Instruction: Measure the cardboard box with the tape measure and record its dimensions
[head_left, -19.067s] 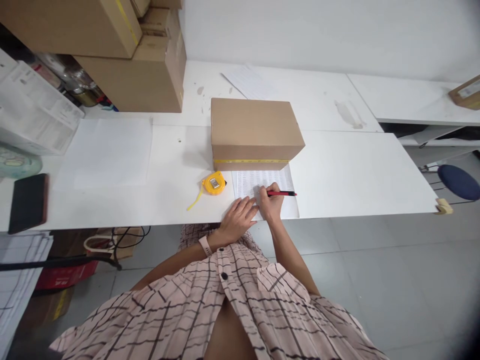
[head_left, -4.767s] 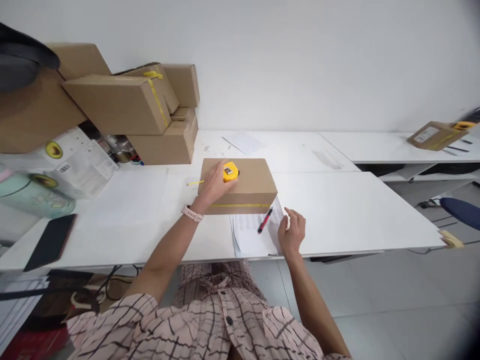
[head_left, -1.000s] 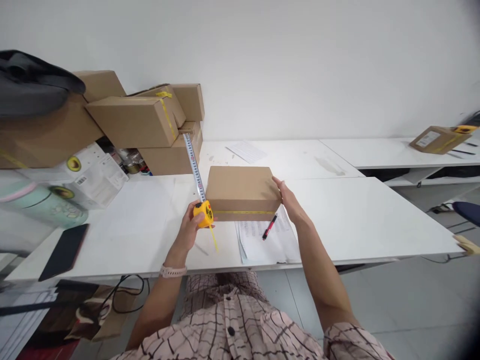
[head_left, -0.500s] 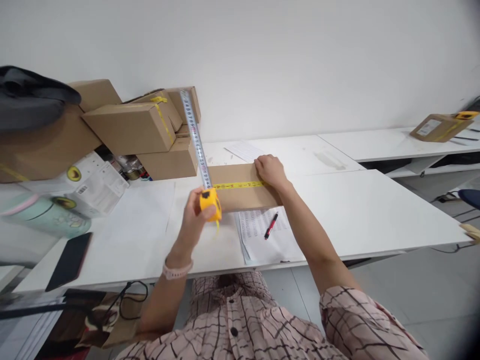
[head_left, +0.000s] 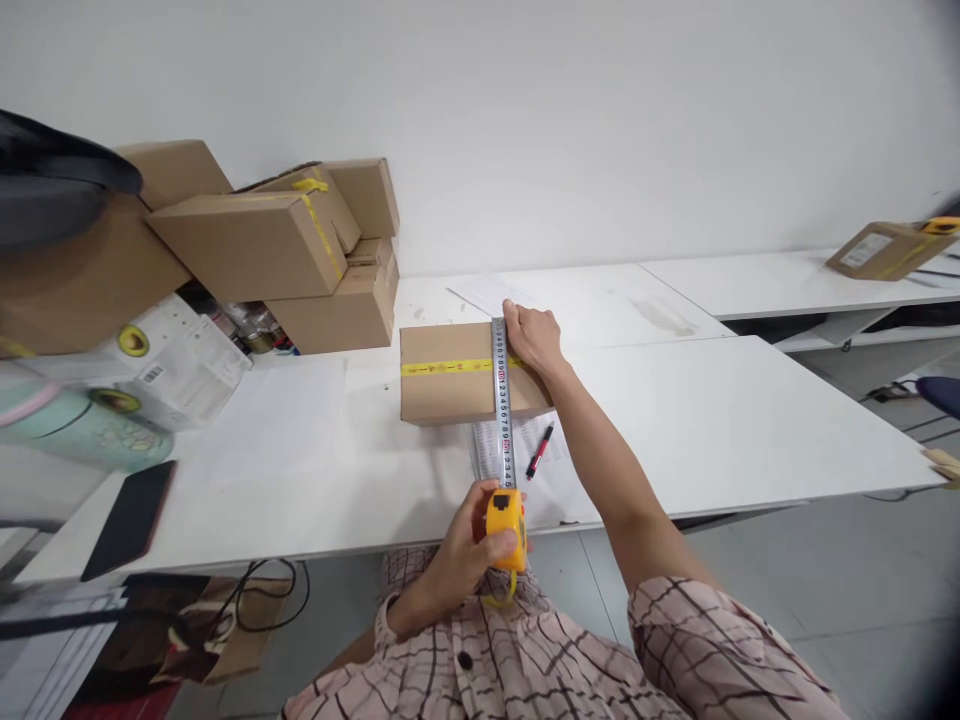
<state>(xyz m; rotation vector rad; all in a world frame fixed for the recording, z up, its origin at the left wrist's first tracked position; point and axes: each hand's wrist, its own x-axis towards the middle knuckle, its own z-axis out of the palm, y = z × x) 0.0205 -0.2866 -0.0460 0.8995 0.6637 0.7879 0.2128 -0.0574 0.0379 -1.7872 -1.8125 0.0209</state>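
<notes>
My left hand [head_left: 480, 535] is wrapped round the yellow case of a tape measure [head_left: 505, 528], low at the table's front edge. Its metal blade [head_left: 503, 415] runs out away from me, across the top of a cardboard box [head_left: 448, 393] sealed with yellow tape. At the box's far edge lies the blade's tip. My right hand [head_left: 534, 335] grips the far right part of the box, its fingertips beside that tip. Under the blade and in front of the box are printed sheets [head_left: 487, 452], with a red and black pen [head_left: 540, 452] on them.
Stacked cardboard boxes [head_left: 247, 245] stand at the back left by the wall. Nearer on the left are a white carton [head_left: 180, 365], a mint green bottle [head_left: 82, 430] and a dark phone [head_left: 129, 520]. Another taped box [head_left: 874, 252] sits far right on the white table [head_left: 675, 420].
My left hand has brought the tape measure right and toward me. The blade, raised left of the box before, now lies across its top. My right hand stays at the box's far right.
</notes>
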